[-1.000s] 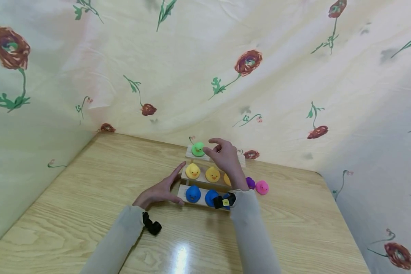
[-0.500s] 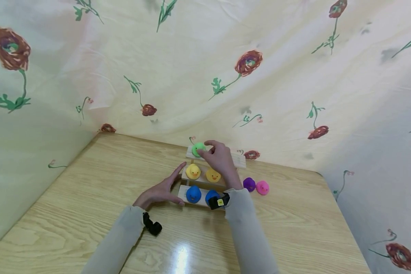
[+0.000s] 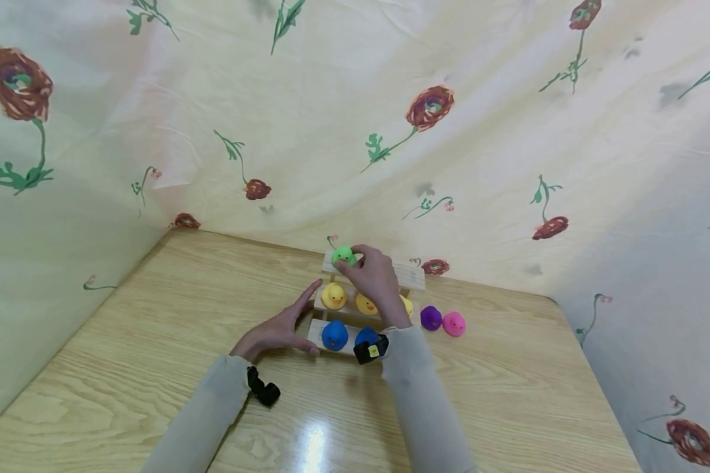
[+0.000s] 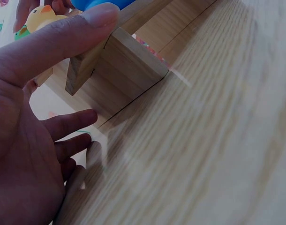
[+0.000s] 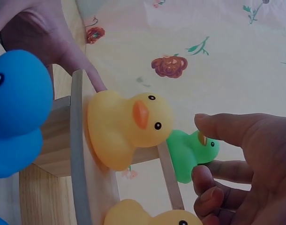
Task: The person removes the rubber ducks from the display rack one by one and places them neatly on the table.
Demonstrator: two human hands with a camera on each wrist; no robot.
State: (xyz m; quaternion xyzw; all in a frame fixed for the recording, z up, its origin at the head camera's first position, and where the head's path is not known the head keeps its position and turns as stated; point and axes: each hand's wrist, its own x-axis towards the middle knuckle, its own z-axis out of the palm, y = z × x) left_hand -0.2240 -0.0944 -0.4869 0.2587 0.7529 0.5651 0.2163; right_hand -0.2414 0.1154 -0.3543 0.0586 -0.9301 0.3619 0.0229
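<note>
A green rubber duck (image 3: 344,253) sits at the left end of the top step of a three-step wooden stand (image 3: 410,275). My right hand (image 3: 378,276) pinches it between thumb and fingers; the right wrist view shows the thumb by its beak. My left hand (image 3: 279,328) spreads at the stand's left end, its thumb (image 4: 82,40) lying along the lowest step's end, the other fingers straight near the side panel. Yellow rubber ducks (image 3: 334,295) line the middle step and blue rubber ducks (image 3: 334,335) the lowest, partly hidden by my right wrist and its camera.
On the table to the right of the stand, a purple duck (image 3: 430,318) and a pink duck (image 3: 454,324) stand side by side. A flower-printed cloth (image 3: 307,131) hangs close behind the stand and along both sides of the wooden table (image 3: 520,381).
My right hand has moved left and closed round the green duck, which has turned a little on the top step. More of the purple duck shows. My left hand stays put.
</note>
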